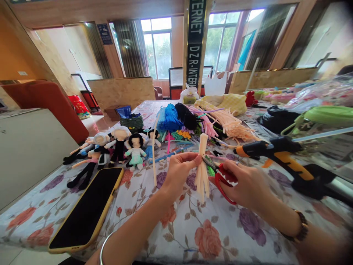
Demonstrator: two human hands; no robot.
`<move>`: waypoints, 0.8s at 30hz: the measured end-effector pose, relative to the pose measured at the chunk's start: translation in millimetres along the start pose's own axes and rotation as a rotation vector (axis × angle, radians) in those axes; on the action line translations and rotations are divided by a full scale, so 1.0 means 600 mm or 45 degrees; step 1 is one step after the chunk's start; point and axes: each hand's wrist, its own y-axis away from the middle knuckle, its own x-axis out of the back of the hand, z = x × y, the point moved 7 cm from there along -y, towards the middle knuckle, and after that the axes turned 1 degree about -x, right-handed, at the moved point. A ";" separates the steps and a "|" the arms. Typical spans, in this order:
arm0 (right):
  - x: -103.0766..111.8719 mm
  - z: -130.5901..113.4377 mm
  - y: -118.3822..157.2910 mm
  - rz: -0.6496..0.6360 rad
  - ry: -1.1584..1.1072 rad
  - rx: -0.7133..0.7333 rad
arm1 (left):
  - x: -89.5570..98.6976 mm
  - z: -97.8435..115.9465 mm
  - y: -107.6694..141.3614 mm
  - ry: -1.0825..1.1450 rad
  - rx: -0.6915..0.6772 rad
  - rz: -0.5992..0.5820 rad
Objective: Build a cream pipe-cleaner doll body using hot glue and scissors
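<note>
At the table's middle we hold a cream pipe-cleaner bundle (202, 167) upright, our left hand (179, 173) pinching its waist between thumb and fingertips. Our right hand (245, 184), at three o'clock, has fingers through red scissors (223, 176), blades at the bundle. Finished dolls (118, 145) lie at ten o'clock; this one looks barely begun.

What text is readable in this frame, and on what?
"TERNET" then "D.Z.R.INTER", both cut off: dark vertical banner on the pillar between the windows.
Blue wall sign by the left doorway: too small to read.
Red bag on the floor: print blurred.
Phone, glue gun, scissors: no readable text.
</note>
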 end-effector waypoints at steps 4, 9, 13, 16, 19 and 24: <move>0.002 0.000 0.001 0.023 0.013 0.000 | 0.000 0.003 0.001 -0.029 -0.002 0.008; -0.010 0.007 0.004 -0.052 -0.075 -0.071 | 0.001 0.007 0.003 -0.079 -0.022 0.011; -0.025 0.012 0.007 -0.196 -0.281 -0.166 | 0.002 0.009 0.003 -0.115 -0.045 0.007; -0.033 0.012 0.008 -0.317 -0.434 -0.240 | 0.003 0.010 0.003 -0.142 -0.042 0.021; -0.038 0.012 0.009 -0.401 -0.549 -0.302 | 0.003 0.011 0.005 -0.139 -0.020 0.036; -0.045 0.012 0.012 -0.474 -0.675 -0.366 | 0.002 0.009 0.006 -0.091 0.016 0.044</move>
